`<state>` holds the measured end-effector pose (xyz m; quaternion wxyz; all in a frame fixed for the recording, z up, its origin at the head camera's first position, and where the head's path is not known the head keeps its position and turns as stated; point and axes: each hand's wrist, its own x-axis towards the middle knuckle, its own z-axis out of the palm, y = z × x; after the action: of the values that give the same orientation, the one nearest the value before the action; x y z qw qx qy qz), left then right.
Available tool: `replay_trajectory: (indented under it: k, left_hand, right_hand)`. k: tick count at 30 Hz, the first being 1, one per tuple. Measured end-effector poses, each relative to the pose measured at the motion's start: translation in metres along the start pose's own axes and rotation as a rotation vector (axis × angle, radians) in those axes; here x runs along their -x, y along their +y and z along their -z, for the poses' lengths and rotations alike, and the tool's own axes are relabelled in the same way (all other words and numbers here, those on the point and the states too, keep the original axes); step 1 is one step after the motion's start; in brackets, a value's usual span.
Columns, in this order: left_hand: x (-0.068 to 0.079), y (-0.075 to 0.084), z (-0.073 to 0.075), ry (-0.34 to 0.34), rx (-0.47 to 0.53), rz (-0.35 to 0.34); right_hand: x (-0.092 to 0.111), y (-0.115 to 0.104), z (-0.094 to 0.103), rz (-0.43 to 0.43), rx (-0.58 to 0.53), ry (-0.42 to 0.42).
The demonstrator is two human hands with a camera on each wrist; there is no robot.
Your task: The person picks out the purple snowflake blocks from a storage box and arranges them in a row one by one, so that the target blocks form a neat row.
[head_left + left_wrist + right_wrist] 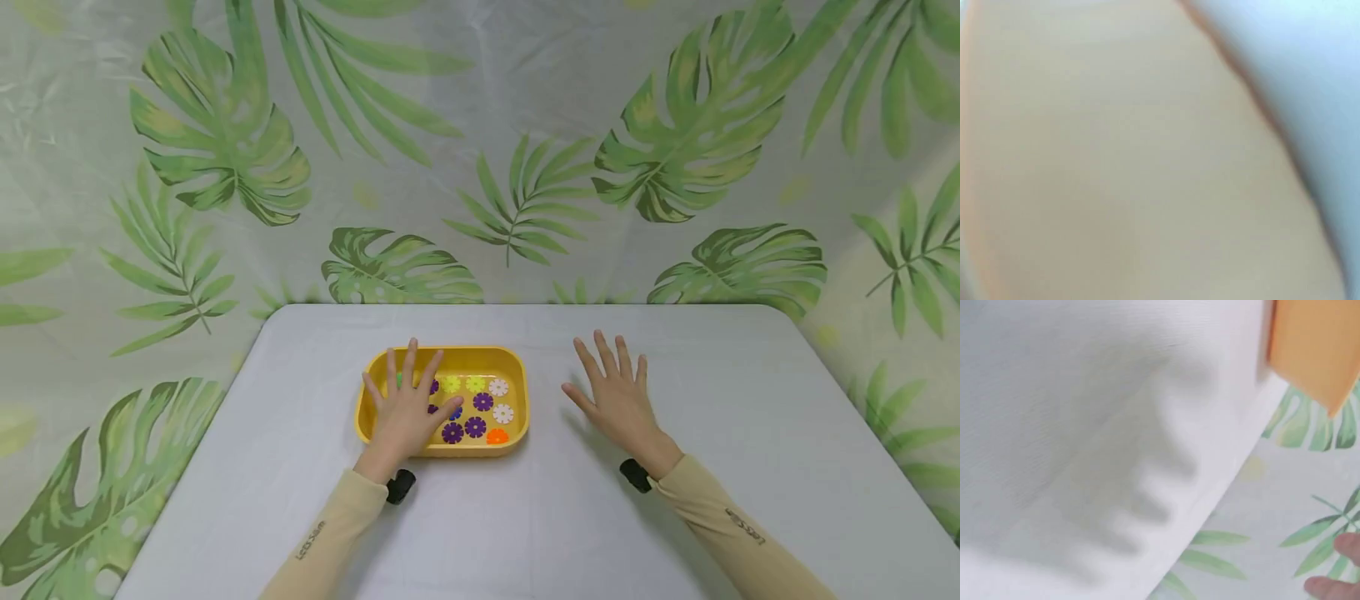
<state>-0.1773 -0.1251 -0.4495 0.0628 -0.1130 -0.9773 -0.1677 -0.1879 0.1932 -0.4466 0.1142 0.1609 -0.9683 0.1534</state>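
Note:
A yellow tray (517, 367) with raised sides stands on the white table, left of the middle. Inside it lie several notched plastic discs: purple discs (476, 427), white discs (503, 413), yellow-green discs (476, 383), an orange disc (497, 437), and partly covered blue and green ones. My left hand (405, 417) is spread over the tray's left part, fingers straight, hiding some discs. To the right of the tray, my right hand (621, 404) is spread above the table with nothing in it. A blurred pale surface fills most of the left wrist view.
The white table (720, 375) ends at a back edge against a leaf-print cloth (517, 208). Black wrist cameras sit at both cuffs. The right wrist view shows the hand's shadow on the tabletop and the orange-looking tray wall (1310, 350).

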Motion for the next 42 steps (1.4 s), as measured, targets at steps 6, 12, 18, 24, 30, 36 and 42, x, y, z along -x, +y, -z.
replay_trajectory:
  k: [6,12,18,24,30,36,42]
  left_hand:
    - [0.000,-0.012,0.023,0.171,0.192,-0.061]
    - [0.000,-0.035,0.042,0.425,0.626,-0.036]
    - [0.008,-0.061,0.045,0.403,1.060,0.176]
    - [0.012,-0.076,0.031,0.290,1.351,0.310]
    - [0.012,-0.082,0.011,0.141,1.458,0.382]
    - [0.014,-0.080,-0.003,0.102,1.372,0.363]
    - [0.014,-0.080,-0.008,0.119,1.308,0.374]
  right_hand:
    - [-0.017,-0.027,0.001,0.143,-0.299,0.020]
    - [-0.030,-0.066,-0.003,0.161,-0.709,-0.117]
    - [-0.041,-0.097,-0.015,0.073,-0.954,-0.437]
    - [-0.048,-0.120,-0.037,-0.005,-0.985,-0.659]
    - [-0.048,-0.133,-0.051,-0.006,-0.848,-0.703]
    - [-0.049,-0.136,-0.056,0.041,-0.718,-0.662]
    - [-0.048,-0.136,-0.061,0.059,-0.644,-0.623]
